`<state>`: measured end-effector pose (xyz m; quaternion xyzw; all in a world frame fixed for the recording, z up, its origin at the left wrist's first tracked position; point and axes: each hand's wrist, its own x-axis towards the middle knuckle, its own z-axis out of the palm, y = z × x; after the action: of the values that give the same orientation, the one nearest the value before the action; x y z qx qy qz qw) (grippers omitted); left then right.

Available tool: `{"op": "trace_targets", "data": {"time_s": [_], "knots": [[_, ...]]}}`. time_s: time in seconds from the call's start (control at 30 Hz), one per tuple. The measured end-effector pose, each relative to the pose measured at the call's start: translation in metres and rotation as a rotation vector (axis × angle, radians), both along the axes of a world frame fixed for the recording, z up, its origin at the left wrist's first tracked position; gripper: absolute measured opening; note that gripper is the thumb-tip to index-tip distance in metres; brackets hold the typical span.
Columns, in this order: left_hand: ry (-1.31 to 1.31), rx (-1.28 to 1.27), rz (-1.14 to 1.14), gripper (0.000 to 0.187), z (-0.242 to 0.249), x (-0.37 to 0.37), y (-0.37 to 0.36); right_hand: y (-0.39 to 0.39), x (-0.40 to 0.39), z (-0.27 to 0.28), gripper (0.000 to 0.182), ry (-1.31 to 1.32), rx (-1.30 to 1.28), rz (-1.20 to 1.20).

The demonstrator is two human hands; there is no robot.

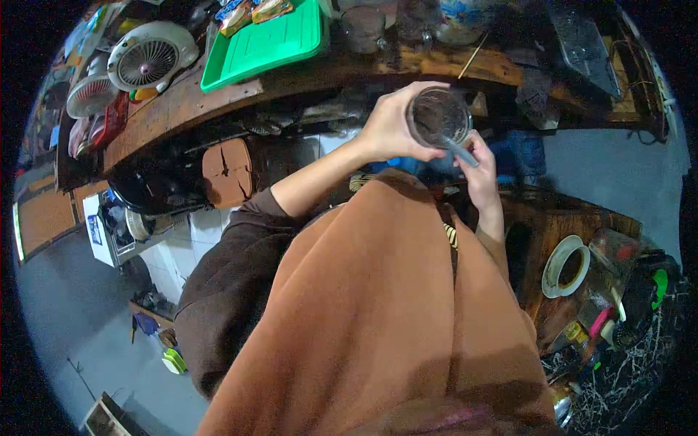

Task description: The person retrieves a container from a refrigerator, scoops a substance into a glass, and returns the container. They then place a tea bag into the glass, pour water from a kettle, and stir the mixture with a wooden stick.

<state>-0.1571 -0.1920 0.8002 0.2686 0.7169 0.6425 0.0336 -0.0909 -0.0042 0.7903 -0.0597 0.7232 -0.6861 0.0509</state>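
Note:
My left hand (pixel 398 122) is wrapped round a clear drinking glass (pixel 440 116), held just off the near edge of the table. I look down into its mouth, and its inside looks dark brown. My right hand (pixel 481 171) pinches a slim grey handle (pixel 462 152), like that of a spoon, which slants over or into the glass at its near right side. The other end of this handle is hard to make out.
A wooden table (pixel 182 109) bears a green tray (pixel 273 43) with packets, a white fan (pixel 149 62) and a glass jar (pixel 363 29). At right, a wooden surface (pixel 542 218) carries a white ring-shaped roll (pixel 566 267) and clutter. A brown-topped stool (pixel 227 173) stands at left.

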Motion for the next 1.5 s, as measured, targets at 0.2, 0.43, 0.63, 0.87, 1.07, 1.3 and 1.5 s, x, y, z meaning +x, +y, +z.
{"op": "trace_targets", "data": {"time_s": [0.2, 0.43, 0.63, 0.87, 1.07, 1.3, 1.5], "knots": [[0.031, -0.03, 0.25, 0.081, -0.015, 0.035, -0.03, -0.029, 0.014, 0.028, 0.057, 0.752, 0.636, -0.052], [0.124, -0.097, 0.225, 0.079, -0.02, 0.051, -0.054, -0.067, 0.002, 0.056, 0.017, 0.787, 0.595, 0.108], [0.173, -0.082, 0.14, 0.078, -0.035, 0.045, -0.079, -0.086, 0.0, 0.061, 0.015, 0.757, 0.807, 0.098], [0.143, -0.094, 0.216, 0.079, -0.031, 0.034, -0.141, -0.154, 0.004, 0.058, 0.016, 0.729, 0.714, 0.116], [0.123, -0.107, 0.269, 0.08, -0.034, 0.029, -0.203, -0.225, -0.023, 0.057, 0.012, 0.786, 0.719, 0.088], [0.119, -0.105, 0.294, 0.079, -0.04, 0.019, -0.254, -0.275, -0.029, 0.051, 0.008, 0.734, 0.737, 0.147], [0.111, -0.071, 0.286, 0.078, -0.042, 0.011, -0.271, -0.291, -0.043, 0.055, 0.007, 0.772, 0.946, -0.007]]}}
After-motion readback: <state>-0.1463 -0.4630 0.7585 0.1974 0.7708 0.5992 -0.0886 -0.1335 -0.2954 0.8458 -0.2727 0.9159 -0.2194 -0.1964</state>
